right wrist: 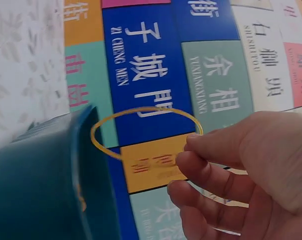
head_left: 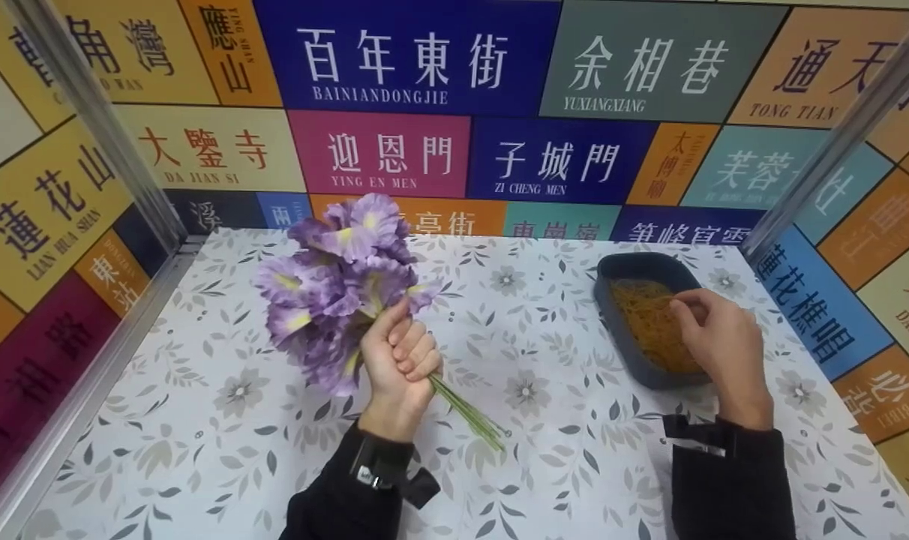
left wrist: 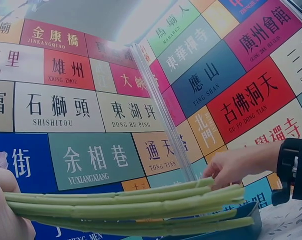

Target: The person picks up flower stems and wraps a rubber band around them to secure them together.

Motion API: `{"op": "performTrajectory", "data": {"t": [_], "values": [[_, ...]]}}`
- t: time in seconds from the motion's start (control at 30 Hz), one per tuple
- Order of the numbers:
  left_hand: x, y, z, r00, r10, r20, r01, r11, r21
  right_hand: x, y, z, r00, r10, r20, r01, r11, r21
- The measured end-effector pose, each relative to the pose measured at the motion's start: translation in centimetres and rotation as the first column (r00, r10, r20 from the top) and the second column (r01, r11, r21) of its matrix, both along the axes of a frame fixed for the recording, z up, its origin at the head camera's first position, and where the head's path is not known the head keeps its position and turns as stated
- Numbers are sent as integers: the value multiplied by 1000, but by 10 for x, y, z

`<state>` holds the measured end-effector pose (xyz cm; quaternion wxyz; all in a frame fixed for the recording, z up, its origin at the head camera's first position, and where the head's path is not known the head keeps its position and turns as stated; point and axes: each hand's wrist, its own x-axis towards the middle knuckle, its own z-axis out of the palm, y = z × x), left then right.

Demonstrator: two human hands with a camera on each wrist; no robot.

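My left hand grips a bunch of purple artificial irises just below the blooms. Their green stems slant out of the fist toward the lower right, and the cut ends show in the left wrist view. Over the dark teal box, my right hand pinches a thin yellow rubber band between thumb and forefinger. The band hangs as an open loop beside the box's rim in the right wrist view. Many more rubber bands lie heaped inside the box.
A table with a white floral cover lies beneath both hands. Panels with coloured Chinese sign blocks enclose it at the back and sides. Metal posts stand at the back corners.
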<state>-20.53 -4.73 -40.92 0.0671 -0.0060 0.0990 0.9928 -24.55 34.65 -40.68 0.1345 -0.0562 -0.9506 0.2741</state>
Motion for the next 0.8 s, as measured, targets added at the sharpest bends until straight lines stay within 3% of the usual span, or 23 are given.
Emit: {"op": "performTrajectory", "data": {"t": [0.2,0.33,0.47,0.57,0.8], "values": [[0,0,1,1000,6,8,-6,1000,-3,16,-9,19,994,18,-104,-19,1000,-8],[0,0,1,1000,15,11,-15,1000,-10,28,-17,32,977,52,-205,-54,999,-5],[0,-1,0,1000,11,3,-11,1000,-3,39,-25,41,933,120,-340,-122,992,16],[0,-1,0,1000,8,-7,-8,1000,3,48,-30,47,887,194,-419,-195,980,41],[-1,-1,0,1000,1,-18,-1,1000,14,69,-46,59,809,402,-429,-413,908,73]]}}
